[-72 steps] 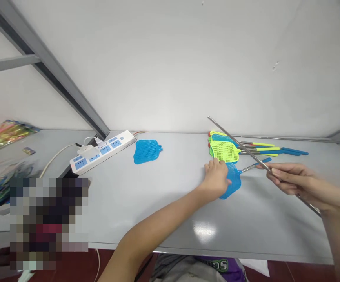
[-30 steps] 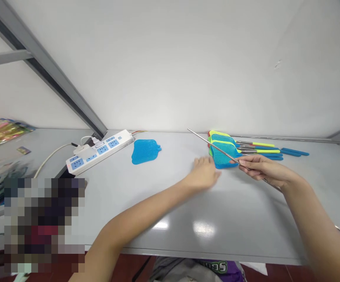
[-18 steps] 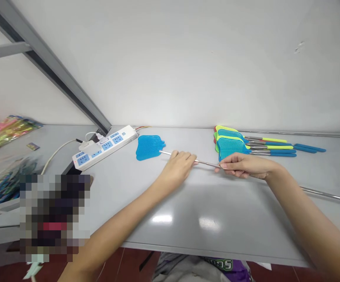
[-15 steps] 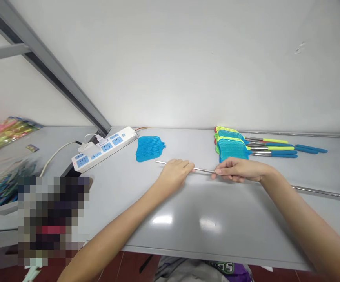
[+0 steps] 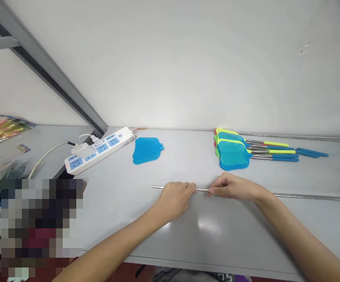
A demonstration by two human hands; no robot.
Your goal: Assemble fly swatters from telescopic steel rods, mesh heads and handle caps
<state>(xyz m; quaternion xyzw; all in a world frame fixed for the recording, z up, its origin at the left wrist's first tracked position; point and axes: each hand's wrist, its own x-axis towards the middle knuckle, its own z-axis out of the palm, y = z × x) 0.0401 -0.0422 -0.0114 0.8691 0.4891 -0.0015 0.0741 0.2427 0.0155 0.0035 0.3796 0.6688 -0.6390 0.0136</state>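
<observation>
A thin silver telescopic rod [image 5: 313, 197] runs left to right across the grey table and out past the right edge of view. My left hand [image 5: 177, 199] is wrapped round it near its thin left end, which pokes out beyond the fist. Close by on the right, my right hand [image 5: 231, 187] pinches the same rod between thumb and fingers, with a short stretch of metal bare between the hands. Behind the left hand lies a loose blue fly swatter head [image 5: 148, 150]. A stack of fly swatters [image 5: 234, 156] with blue, yellow, green and red heads lies behind the right hand.
A white power strip [image 5: 99, 150] with plugs in it sits at the left. Blue handle grips [image 5: 312, 152] lie right of the stack, and another metal rod [image 5: 305, 137] runs along the wall. Plastic-wrapped packs [image 5: 5, 131] lie far left, near a blurred-out area.
Both hands have brought the rod nearer the table's front edge. My right hand has slid a little closer to the left hand, and the lowest swatter head shows fully now.
</observation>
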